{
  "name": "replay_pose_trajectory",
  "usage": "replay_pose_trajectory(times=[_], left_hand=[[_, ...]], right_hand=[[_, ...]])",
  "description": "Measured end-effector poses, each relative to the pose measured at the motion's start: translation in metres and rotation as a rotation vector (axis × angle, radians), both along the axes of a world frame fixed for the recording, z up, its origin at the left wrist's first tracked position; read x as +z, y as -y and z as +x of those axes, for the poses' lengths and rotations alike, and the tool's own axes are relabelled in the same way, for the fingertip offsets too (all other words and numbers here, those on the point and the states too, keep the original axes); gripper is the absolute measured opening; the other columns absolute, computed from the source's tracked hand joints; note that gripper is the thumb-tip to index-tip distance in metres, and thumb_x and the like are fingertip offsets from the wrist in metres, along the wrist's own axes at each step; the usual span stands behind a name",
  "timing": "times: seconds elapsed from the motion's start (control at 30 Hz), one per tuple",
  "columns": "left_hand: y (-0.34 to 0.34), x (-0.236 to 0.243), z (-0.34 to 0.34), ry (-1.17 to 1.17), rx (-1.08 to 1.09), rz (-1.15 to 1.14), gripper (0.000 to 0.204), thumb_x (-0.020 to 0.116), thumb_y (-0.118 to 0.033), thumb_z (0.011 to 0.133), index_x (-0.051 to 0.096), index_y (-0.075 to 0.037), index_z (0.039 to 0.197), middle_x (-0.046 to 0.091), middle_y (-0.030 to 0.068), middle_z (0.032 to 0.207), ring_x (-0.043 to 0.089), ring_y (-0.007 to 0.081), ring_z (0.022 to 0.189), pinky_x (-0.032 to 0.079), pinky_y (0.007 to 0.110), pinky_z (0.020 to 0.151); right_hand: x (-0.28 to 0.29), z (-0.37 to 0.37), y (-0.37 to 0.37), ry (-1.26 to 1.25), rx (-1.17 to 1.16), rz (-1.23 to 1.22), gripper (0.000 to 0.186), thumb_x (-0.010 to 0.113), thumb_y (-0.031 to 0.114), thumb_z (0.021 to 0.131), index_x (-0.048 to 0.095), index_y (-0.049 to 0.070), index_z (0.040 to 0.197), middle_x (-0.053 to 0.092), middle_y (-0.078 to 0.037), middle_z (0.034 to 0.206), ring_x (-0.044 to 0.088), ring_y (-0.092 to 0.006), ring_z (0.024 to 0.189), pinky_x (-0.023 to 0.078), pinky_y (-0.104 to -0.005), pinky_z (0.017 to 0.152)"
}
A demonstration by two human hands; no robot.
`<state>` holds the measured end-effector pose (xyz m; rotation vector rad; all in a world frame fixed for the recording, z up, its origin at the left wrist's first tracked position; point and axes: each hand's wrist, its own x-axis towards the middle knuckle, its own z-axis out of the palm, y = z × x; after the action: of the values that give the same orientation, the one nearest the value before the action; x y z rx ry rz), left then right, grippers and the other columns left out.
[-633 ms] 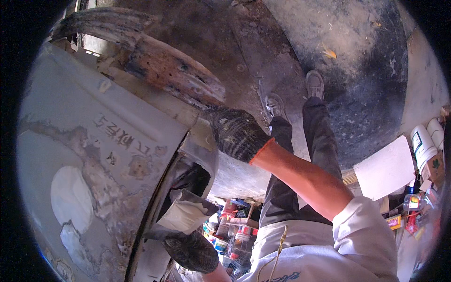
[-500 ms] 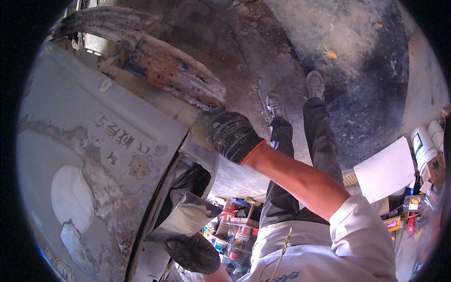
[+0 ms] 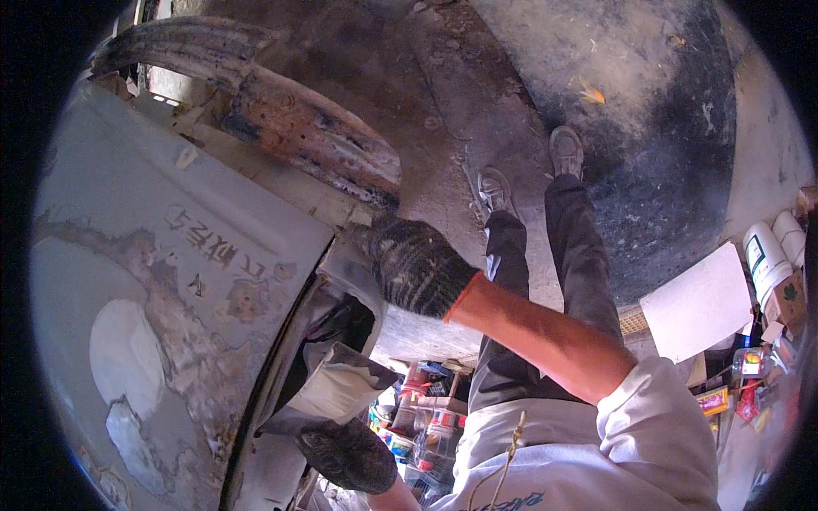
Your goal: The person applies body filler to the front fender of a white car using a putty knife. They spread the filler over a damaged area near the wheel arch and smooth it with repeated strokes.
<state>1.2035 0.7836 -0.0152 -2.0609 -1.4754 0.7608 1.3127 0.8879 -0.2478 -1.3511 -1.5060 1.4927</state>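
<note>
A large grey car body panel [image 3: 256, 200], with patches of filler and worn paint, fills the left side. At its right-hand corner my right hand [image 3: 419, 266], in a dark knitted glove with an orange cuff, bends over the narrow grey edge piece. Its fingers are closed, and their tips are partly hidden. Lower down, my left hand [image 3: 351, 456], also in a dark glove, touches the underside of a grey bent piece [image 3: 339, 385] with a cream inner face. The left fingers are pressed together, and what lies in them is hidden. Above that piece opens a dark cavity [image 3: 345, 319].
A worn, rust-coloured curved bumper-like part [image 3: 307, 128] lies beyond the panel. Both my feet stand on the stained floor [image 3: 477, 102]. At right are a white board [image 3: 700, 302], a white bucket [image 3: 767, 258] and assorted boxes. Several containers [image 3: 426, 426] stand behind my left hand.
My right hand has shifted slightly toward my body along the panel's corner. The left hand keeps its place by the bent piece. The whole view has moved a little.
</note>
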Motion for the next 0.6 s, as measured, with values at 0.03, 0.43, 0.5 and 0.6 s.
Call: replay_pose_trajectory(times=[0.03,0.43,0.5,0.6], left_hand=[[0.0,0.0,0.0,0.012,-0.018,-0.003,0.045,0.058,-0.021,0.095,0.051,0.001,0.133,0.053,0.02,0.134,0.048,0.0354,0.126,0.034,0.047,0.11],[0.003,0.006,0.0,0.062,0.089,0.025,0.045,0.059,-0.021,0.094,0.05,0.002,0.132,0.054,0.0177,0.133,0.05,0.0326,0.125,0.035,0.046,0.11],[0.003,0.006,0.0,0.078,0.122,0.021,0.046,0.059,-0.019,0.093,0.049,0.002,0.133,0.054,0.0171,0.133,0.051,0.03,0.124,0.036,0.043,0.109],[0.006,0.003,0.0,0.117,0.206,0.077,0.042,0.056,-0.026,0.095,0.054,0.003,0.126,0.056,0.0231,0.128,0.055,0.0373,0.118,0.042,0.046,0.103]], right_hand=[[0.01,0.005,0.001,0.006,0.009,-0.024,0.03,0.052,0.014,0.084,0.064,0.006,0.11,0.066,-0.02,0.094,0.063,-0.0347,0.09,0.052,-0.044,0.079],[-0.03,0.006,-0.011,0.032,-0.017,-0.055,0.026,0.05,0.011,0.083,0.065,0.007,0.104,0.068,-0.018,0.09,0.066,-0.0348,0.084,0.054,-0.045,0.072],[-0.03,-0.006,-0.009,0.082,-0.047,-0.066,0.025,0.05,0.011,0.083,0.065,0.007,0.103,0.067,-0.019,0.094,0.065,-0.0346,0.088,0.054,-0.0456,0.075],[-0.028,-0.019,-0.009,0.041,-0.12,-0.088,0.023,0.049,0.011,0.084,0.064,0.006,0.1,0.066,-0.02,0.099,0.065,-0.0348,0.091,0.053,-0.0463,0.079]])
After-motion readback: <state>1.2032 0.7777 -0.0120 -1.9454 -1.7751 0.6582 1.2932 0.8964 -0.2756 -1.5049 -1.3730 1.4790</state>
